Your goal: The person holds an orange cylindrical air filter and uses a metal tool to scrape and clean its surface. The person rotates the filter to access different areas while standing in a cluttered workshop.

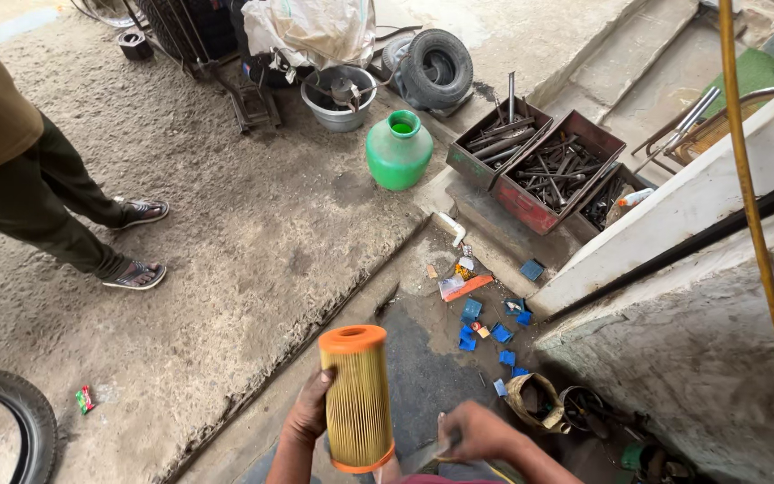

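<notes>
Gritty workshop floor. My left hand is clamped around the pleated air filter: light, crushable paper, so I hold near the stiff orange caps. Right hand is closed on a small tool, unclear.

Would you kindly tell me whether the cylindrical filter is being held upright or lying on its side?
Upright. The filter stands vertical, orange cap on top, held at its side by the left hand.

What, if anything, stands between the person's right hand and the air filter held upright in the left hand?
Nothing visible does. The left hand holds the air filter upright by its pleated side. The right hand sits just beside it, gripping a thin tool I cannot identify, with only open air between them.
</notes>
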